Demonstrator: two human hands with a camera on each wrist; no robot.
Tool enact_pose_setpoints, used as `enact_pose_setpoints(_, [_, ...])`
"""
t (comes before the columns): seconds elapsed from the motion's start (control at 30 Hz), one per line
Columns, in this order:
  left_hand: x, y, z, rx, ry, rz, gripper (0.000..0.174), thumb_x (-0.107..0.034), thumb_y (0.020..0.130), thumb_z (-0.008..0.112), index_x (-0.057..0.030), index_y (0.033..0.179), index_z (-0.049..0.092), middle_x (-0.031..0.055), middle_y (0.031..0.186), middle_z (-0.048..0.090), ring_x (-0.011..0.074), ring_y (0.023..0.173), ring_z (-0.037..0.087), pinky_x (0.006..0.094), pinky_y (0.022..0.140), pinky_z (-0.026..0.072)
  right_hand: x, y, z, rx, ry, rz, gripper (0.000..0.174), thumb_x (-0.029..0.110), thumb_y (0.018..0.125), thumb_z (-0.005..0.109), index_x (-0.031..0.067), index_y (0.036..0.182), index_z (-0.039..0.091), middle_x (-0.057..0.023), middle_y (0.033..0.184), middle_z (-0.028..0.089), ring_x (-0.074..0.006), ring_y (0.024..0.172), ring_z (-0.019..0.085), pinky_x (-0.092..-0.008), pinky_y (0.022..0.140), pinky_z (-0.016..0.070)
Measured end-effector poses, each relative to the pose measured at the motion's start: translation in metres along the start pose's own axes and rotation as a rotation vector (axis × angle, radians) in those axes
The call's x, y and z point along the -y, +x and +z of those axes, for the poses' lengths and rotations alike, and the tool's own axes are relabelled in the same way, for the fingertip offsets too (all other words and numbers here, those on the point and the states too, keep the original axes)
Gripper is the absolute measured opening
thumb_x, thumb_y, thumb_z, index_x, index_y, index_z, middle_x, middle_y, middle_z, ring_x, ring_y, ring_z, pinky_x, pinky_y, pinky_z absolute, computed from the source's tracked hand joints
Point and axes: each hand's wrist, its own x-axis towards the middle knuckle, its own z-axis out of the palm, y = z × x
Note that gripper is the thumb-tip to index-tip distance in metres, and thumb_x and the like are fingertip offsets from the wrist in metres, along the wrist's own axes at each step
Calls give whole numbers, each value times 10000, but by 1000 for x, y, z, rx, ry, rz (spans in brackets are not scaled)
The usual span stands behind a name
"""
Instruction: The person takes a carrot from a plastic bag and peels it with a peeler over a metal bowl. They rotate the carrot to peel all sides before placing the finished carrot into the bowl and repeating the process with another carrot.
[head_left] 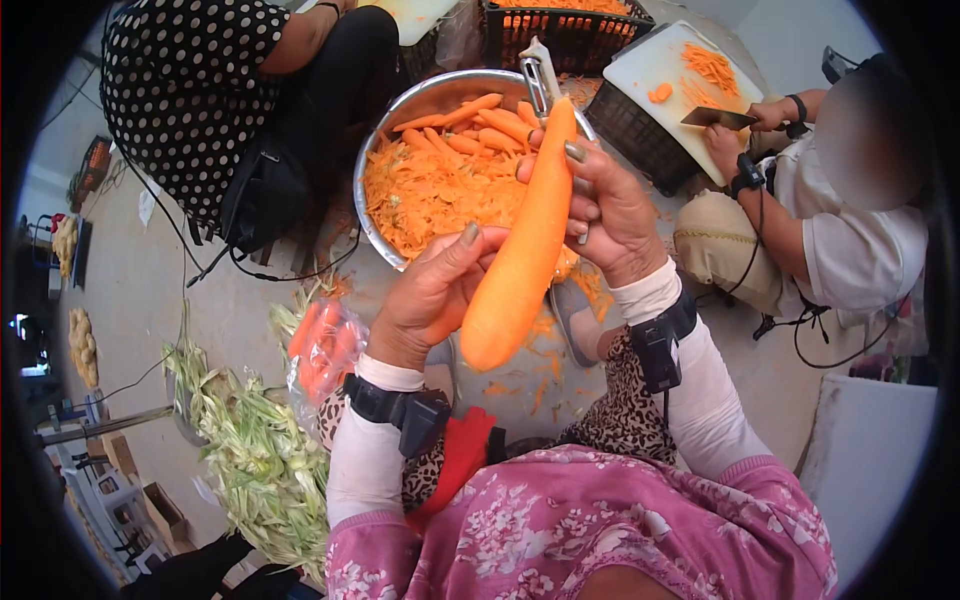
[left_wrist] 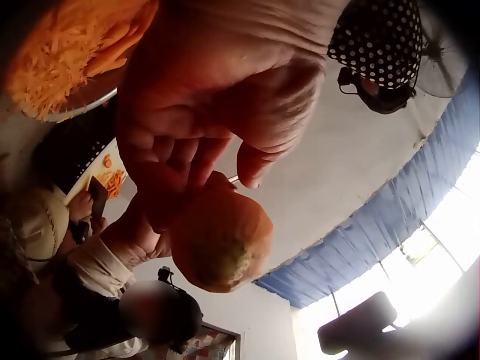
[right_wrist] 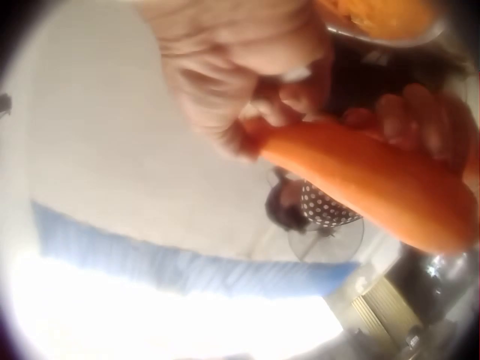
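Note:
A large peeled carrot [head_left: 525, 245] slants between the two hands, its thick end toward the body. My right hand [head_left: 615, 205] grips its narrower upper part, thumb on top. A metal peeler [head_left: 540, 75] sticks out beyond the carrot's tip from that same hand, its handle mostly hidden. My left hand [head_left: 425, 295] holds the carrot from the side and underneath. In the left wrist view, the fingers of the left hand [left_wrist: 195, 112] bend against the carrot [left_wrist: 225, 247], while the thumb stands apart. The right wrist view shows the right hand [right_wrist: 247, 67] at the carrot's narrow end.
A metal basin [head_left: 365, 190] of peelings and carrots stands ahead. Corn husks [head_left: 260, 450] and a bag of carrots [head_left: 325, 345] lie at left. Another person cuts carrots with a knife [head_left: 720, 118] on a white board [head_left: 640, 70] at right. A person in dotted clothing [head_left: 180, 110] sits at left.

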Motion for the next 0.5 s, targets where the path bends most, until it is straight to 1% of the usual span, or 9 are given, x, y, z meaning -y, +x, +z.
enact_pose_setpoints(0.13, [13, 2, 12, -21, -22, 45, 473, -331, 952, 490, 63, 1213, 487, 125, 1105, 606, 152, 980, 605, 278, 849, 491, -5, -3, 4, 109, -27, 37, 391, 175, 857, 580, 1, 1185, 457, -185, 993, 615, 21, 421, 314, -123, 382, 332])
enact_pose_setpoints(0.2, [16, 3, 12, -63, -19, 41, 498, -344, 919, 532, 54, 1212, 482, 136, 977, 623, 196, 866, 632, 297, 787, 516, -5, -3, 5, 105, -39, 44, 403, 178, 853, 584, 4, 1191, 449, -186, 991, 615, 24, 416, 309, -119, 379, 330])
enact_pose_setpoints(0.33, [18, 2, 23, -88, 30, 67, 510, -374, 914, 521, 65, 1173, 497, 137, 930, 620, 193, 812, 623, 285, 752, 508, -3, -2, 5, 101, -102, 43, 418, 180, 837, 600, 9, 1186, 447, -187, 985, 616, 26, 411, 315, -114, 370, 326])
enact_pose_setpoints(0.4, [18, 3, 28, -226, 50, 39, 541, -420, 923, 473, 75, 1140, 509, 127, 877, 607, 179, 741, 586, 268, 698, 483, -4, -1, 7, 93, -145, 41, 415, 184, 835, 602, 12, 1180, 450, -187, 984, 617, 23, 412, 322, -115, 368, 324])
enact_pose_setpoints(0.43, [17, 3, 25, -225, 48, 40, 541, -420, 923, 473, 75, 1140, 509, 127, 877, 607, 179, 741, 586, 268, 698, 483, -4, 0, 9, 85, -185, 40, 412, 188, 833, 605, 16, 1175, 452, -186, 983, 618, 20, 413, 329, -116, 366, 323])
enact_pose_setpoints(0.5, [17, 2, 16, -35, 5, 9, 476, -384, 957, 440, 32, 1173, 524, 82, 1021, 624, 106, 841, 595, 228, 743, 494, -4, 1, 10, 79, -211, 48, 413, 196, 831, 609, 18, 1170, 454, -186, 983, 618, 16, 411, 334, -116, 362, 318])
